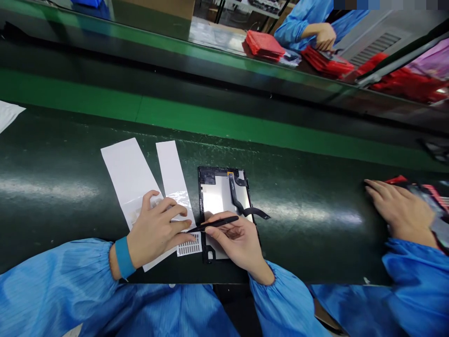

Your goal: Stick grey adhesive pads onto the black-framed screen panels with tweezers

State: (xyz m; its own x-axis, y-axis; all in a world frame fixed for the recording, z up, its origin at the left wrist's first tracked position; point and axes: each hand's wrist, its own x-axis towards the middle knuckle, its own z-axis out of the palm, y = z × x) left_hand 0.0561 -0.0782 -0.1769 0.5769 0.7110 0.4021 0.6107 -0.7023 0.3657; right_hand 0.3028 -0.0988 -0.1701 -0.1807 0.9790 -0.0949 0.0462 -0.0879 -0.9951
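Observation:
My left hand [159, 227], with a teal band at the wrist, lies with fingers spread over two white sticker sheets. The wider sheet [128, 168] is at the left, and the narrower sheet [171, 164] has rows of small grey stickers at its near end. In my right hand [240, 241] is a pair of black tweezers [219, 222], pinched between thumb and fingers. Their tip points left, close to my left fingertips above the narrow sheet. Under my right hand rests a tablet-like screen panel [217, 196] in a black frame, with a black flex cable [235, 194] reaching past its right edge.
A co-worker's hand [403, 210] rests at the right near red and dark items. Across the bench, another person's hand [324, 36] is over red pouches [324, 63], beside a red stack [264, 45]. White paper [9, 114] lies at the left edge.

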